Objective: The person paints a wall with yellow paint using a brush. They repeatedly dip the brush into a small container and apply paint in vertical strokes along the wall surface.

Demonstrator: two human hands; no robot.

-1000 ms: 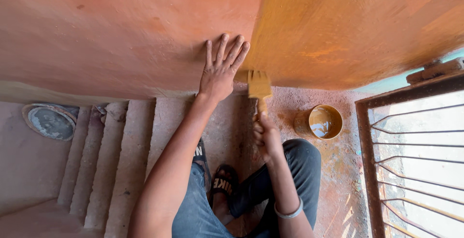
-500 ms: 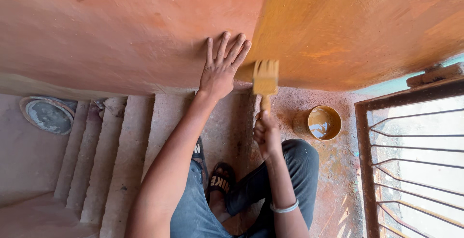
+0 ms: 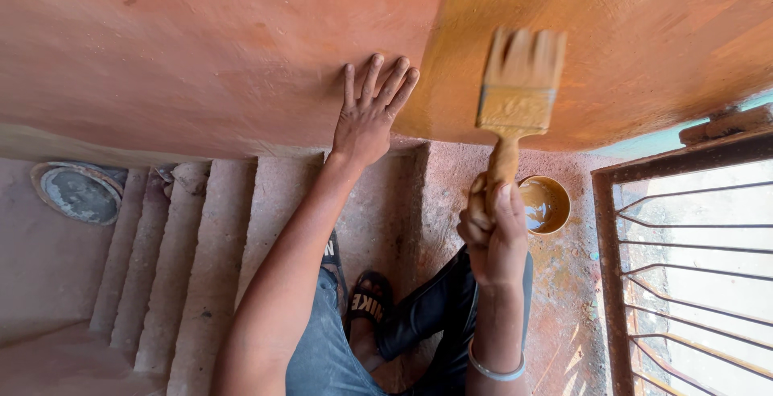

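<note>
Step in hand: coating the wall (image 3: 201,50). The right hand (image 3: 493,239) has its grip closed on the paintbrush (image 3: 515,98), bristles at the wet ochre band. The left hand (image 3: 370,114) lies open and flat on the unpainted wall beside the brush; the next stroke likely calls for paint from the tin (image 3: 544,204) below the brush.

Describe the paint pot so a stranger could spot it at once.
Start at the rusty window grille on the right and look just left of it, on the speckled floor below the wall. There sits the pot, small, round and open, with ochre paint inside, beside the right hand that holds the brush. The grey dish far left holds no paint.
</note>
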